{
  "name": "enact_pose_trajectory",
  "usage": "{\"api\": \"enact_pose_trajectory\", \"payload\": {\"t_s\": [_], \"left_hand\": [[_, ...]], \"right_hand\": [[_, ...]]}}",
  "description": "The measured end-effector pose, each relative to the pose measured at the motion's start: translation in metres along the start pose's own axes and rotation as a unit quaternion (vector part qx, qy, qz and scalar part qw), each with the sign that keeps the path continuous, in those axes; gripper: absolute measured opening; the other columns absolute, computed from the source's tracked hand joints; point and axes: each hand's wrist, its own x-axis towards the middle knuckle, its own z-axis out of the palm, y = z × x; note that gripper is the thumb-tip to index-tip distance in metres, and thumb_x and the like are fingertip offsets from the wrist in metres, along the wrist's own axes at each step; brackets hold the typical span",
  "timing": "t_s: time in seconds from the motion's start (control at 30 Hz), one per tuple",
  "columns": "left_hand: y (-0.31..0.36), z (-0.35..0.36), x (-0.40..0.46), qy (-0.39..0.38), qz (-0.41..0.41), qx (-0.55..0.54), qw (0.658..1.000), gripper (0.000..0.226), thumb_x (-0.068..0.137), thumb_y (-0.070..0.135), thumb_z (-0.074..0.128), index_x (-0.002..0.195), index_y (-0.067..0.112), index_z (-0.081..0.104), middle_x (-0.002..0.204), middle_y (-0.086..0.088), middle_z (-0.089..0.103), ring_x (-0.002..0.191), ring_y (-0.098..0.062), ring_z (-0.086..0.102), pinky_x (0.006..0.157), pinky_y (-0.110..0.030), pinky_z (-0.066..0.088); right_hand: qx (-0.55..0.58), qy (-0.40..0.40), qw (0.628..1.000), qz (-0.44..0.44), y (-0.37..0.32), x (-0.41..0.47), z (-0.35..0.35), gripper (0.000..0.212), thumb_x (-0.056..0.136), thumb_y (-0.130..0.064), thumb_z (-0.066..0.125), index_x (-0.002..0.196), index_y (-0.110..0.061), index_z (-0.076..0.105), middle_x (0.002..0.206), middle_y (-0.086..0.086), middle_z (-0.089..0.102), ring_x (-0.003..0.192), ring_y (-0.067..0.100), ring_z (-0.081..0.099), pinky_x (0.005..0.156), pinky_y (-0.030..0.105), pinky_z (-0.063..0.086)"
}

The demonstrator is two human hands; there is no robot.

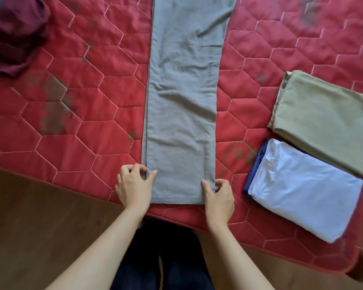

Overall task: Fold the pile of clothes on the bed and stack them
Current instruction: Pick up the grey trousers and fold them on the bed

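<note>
Between both hands, long grey folded trousers (pixel 182 105) lie flat on the red quilted bed (pixel 76 114); left hand (pixel 133 188) and right hand (pixel 218 197) each grip pinched on a hem corner.

Grey trousers (pixel 182 101) lying flat, folded lengthwise, running from top center down to lower center of frame. Maroon garment (pixel 13 34) sitting crumpled at upper left. Olive folded piece (pixel 327 120) and white-over-navy folded stack (pixel 302 189) lying at right.
</note>
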Motion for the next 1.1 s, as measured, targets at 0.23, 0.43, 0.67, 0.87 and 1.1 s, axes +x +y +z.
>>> {"api": "enact_pose_trajectory", "payload": {"t_s": [0.23, 0.43, 0.67, 0.87, 1.1], "left_hand": [[0.001, -0.001, -0.012, -0.015, 0.019, -0.016, 1.0, 0.025, 0.084, 0.035, 0.07, 0.086, 0.011, 0.067, 0.118, -0.004, 0.05, 0.106, -0.029, 0.045, 0.088, -0.038, 0.037], [0.034, -0.066, -0.025, 0.034, 0.113, -0.181, 0.976, 0.02, 0.091, 0.028, 0.064, 0.089, 0.009, 0.065, 0.102, -0.002, 0.055, 0.092, -0.019, 0.051, 0.08, -0.025, 0.033], [-0.001, -0.033, -0.017, -0.041, -0.01, -0.093, 0.995, 0.023, 0.091, 0.033, 0.063, 0.082, 0.013, 0.062, 0.079, -0.001, 0.06, 0.087, -0.031, 0.057, 0.066, -0.033, 0.034], [-0.015, -0.009, -0.011, -0.012, 0.011, -0.073, 0.997, 0.016, 0.089, 0.027, 0.067, 0.093, 0.011, 0.066, 0.103, 0.0, 0.047, 0.092, -0.023, 0.052, 0.074, -0.027, 0.031], [-0.021, -0.017, -0.015, -0.119, 0.001, -0.139, 0.983, 0.039, 0.094, 0.034, 0.055, 0.068, 0.007, 0.046, 0.063, -0.006, 0.044, 0.067, -0.023, 0.042, 0.059, -0.036, 0.028]], "right_hand": [[0.006, 0.039, 0.999, -0.012, 0.01, -0.021, -0.001, 0.025, 0.09, -0.042, 0.062, 0.089, -0.017, 0.063, 0.089, -0.002, 0.066, 0.087, 0.023, 0.061, 0.068, 0.032, 0.034], [0.136, 0.094, 0.974, -0.155, -0.047, -0.046, -0.054, 0.022, 0.091, -0.037, 0.065, 0.084, -0.017, 0.062, 0.076, -0.006, 0.061, 0.072, 0.011, 0.056, 0.067, 0.027, 0.042], [0.017, -0.041, 0.999, -0.03, -0.004, -0.034, -0.016, 0.021, 0.093, -0.038, 0.058, 0.091, -0.018, 0.064, 0.088, -0.003, 0.065, 0.091, 0.023, 0.061, 0.069, 0.032, 0.035], [-0.03, -0.008, 0.997, -0.074, 0.013, -0.022, 0.001, 0.023, 0.089, -0.036, 0.063, 0.099, -0.015, 0.066, 0.111, 0.0, 0.05, 0.102, 0.019, 0.051, 0.077, 0.029, 0.037], [0.061, -0.102, 0.991, -0.058, 0.004, -0.018, -0.015, 0.017, 0.091, -0.04, 0.061, 0.088, -0.027, 0.072, 0.087, -0.008, 0.062, 0.087, 0.011, 0.056, 0.075, 0.029, 0.037]]}}
